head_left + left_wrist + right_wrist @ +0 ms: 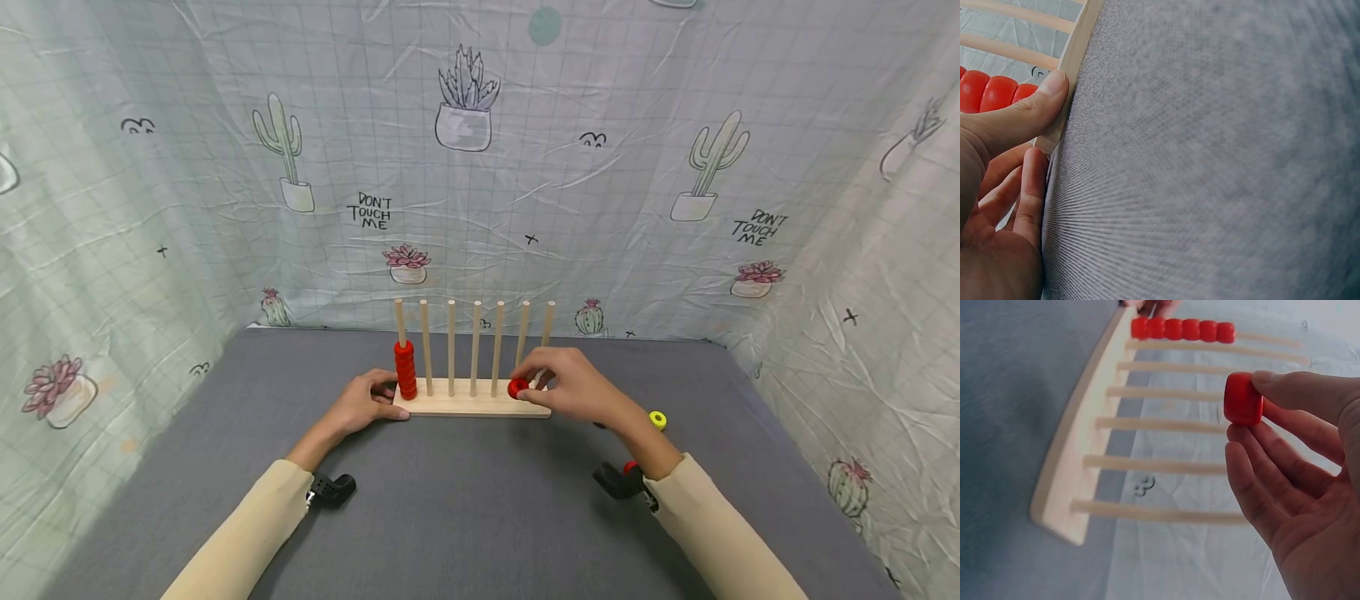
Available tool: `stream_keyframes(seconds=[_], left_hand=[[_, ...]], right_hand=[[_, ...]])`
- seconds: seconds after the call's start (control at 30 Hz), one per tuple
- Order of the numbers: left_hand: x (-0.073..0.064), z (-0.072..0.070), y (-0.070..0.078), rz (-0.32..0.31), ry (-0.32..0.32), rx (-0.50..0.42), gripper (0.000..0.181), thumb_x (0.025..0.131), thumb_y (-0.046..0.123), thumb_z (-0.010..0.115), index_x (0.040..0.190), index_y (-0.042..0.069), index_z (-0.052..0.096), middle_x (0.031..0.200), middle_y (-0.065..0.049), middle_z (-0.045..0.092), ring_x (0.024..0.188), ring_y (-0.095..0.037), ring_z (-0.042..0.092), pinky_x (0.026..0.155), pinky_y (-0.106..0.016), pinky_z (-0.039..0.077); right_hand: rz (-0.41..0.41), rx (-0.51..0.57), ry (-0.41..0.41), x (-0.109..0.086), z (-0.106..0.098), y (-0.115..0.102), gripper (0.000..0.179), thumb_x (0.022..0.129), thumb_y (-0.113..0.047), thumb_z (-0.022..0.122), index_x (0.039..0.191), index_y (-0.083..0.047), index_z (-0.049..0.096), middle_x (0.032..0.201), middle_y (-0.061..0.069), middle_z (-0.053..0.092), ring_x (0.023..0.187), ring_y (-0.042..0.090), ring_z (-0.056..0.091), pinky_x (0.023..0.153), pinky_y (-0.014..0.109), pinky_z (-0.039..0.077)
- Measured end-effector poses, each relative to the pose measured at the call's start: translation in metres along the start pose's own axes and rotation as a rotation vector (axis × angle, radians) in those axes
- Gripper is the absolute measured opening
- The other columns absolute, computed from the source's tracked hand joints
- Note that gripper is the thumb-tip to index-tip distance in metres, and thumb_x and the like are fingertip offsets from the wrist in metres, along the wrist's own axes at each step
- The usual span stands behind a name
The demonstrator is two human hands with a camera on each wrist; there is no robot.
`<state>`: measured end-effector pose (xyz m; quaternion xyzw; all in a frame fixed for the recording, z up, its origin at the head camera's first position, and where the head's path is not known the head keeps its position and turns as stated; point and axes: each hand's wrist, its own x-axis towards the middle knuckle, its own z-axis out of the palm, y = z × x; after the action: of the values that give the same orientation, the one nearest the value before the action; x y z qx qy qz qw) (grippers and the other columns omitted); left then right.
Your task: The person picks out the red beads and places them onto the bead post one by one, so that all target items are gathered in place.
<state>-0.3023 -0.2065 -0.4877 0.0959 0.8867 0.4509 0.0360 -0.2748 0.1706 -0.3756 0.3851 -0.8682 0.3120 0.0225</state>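
Observation:
A wooden peg rack [472,407] with a flat base and several upright pegs stands on the grey cloth. Red beads [405,371] are stacked on its leftmost peg, whose top sticks out bare. My left hand [360,407] grips the left end of the base, its thumb [1054,84] on the front edge and its fingers around the end. Between thumb and fingertips, my right hand [573,385] pinches a single red bead [1243,399]. In the head view that bead is low in front of the pegs at the right; the right wrist view shows it off the pegs.
A yellow bead [657,419] lies on the table to the right, beyond my right forearm. Another red piece [631,467] is partly hidden by that wrist. Behind the table hangs a cactus-print curtain [465,208], which also runs along both sides.

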Motion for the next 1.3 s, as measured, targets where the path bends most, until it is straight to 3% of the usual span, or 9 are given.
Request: stream_keyframes(seconds=[0.5,0.67,1.0,1.3], left_hand=[[0.002,-0.001,-0.003,0.015,0.002,-0.001,0.073,0.077,0.017,0.093,0.139,-0.004,0.059,0.134,-0.022,0.062,0.105,-0.029,0.067,0.085,-0.032,0.055],[0.003,-0.001,-0.003,0.013,0.001,-0.003,0.073,0.077,0.017,0.092,0.139,-0.004,0.060,0.134,-0.022,0.062,0.105,-0.029,0.067,0.085,-0.032,0.055],[0.003,-0.001,-0.003,0.013,0.004,-0.001,0.072,0.077,0.016,0.093,0.138,-0.004,0.061,0.133,-0.022,0.063,0.104,-0.028,0.068,0.084,-0.031,0.055],[0.005,-0.001,-0.003,0.008,-0.004,-0.012,0.072,0.077,0.017,0.092,0.139,-0.003,0.061,0.132,-0.021,0.063,0.105,-0.028,0.068,0.084,-0.031,0.054]], right_hand=[[-0.075,-0.028,-0.008,0.044,0.000,-0.032,0.020,0.091,-0.012,0.079,0.111,-0.009,0.077,0.101,0.003,0.075,0.084,0.014,0.071,0.073,0.023,0.058],[-0.084,-0.037,-0.003,0.054,0.000,-0.039,0.022,0.091,-0.012,0.079,0.113,-0.007,0.076,0.104,0.007,0.075,0.090,0.023,0.073,0.076,0.026,0.060],[-0.083,-0.026,-0.013,0.075,-0.002,-0.058,0.021,0.093,-0.014,0.077,0.114,-0.008,0.077,0.103,0.005,0.072,0.087,0.017,0.073,0.076,0.021,0.058],[-0.108,-0.039,0.022,0.094,-0.003,-0.074,0.020,0.095,-0.012,0.075,0.115,-0.007,0.077,0.105,0.005,0.072,0.095,0.018,0.071,0.082,0.029,0.061]])
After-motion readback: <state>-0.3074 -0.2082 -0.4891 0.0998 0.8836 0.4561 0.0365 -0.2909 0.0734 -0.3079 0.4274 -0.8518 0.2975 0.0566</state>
